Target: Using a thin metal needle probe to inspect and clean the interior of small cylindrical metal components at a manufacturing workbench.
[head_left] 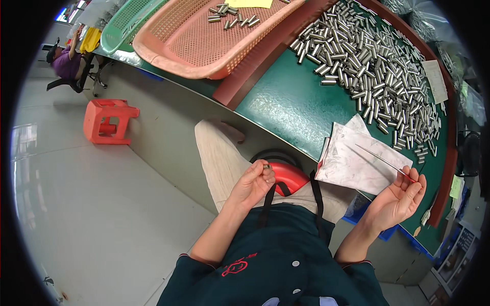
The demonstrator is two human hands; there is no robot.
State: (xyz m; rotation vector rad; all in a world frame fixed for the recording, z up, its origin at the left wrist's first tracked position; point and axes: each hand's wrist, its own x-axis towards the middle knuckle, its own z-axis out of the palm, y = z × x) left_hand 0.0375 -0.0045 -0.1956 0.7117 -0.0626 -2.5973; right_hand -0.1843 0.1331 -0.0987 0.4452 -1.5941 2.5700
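Close to my lap, my left hand (253, 182) is closed, with a small metal tube (267, 166) pinched between thumb and fingers; only its end shows. My right hand (399, 200) grips the red handle of a thin metal rod tool (378, 158) near the table's edge. The rod points up and left over a stained white cloth (343, 171), apart from the tube. Beyond the cloth, a wide heap of short metal tubes (365, 66) covers much of the green tabletop (275, 104).
A pink mesh basket (204, 71) with several tubes stands at the upper left, beside a green basket (111, 38). A brown ledge (235, 92) borders the tabletop. A red stool (109, 122) is on the floor at left. Farther back sits a person in purple (67, 62).
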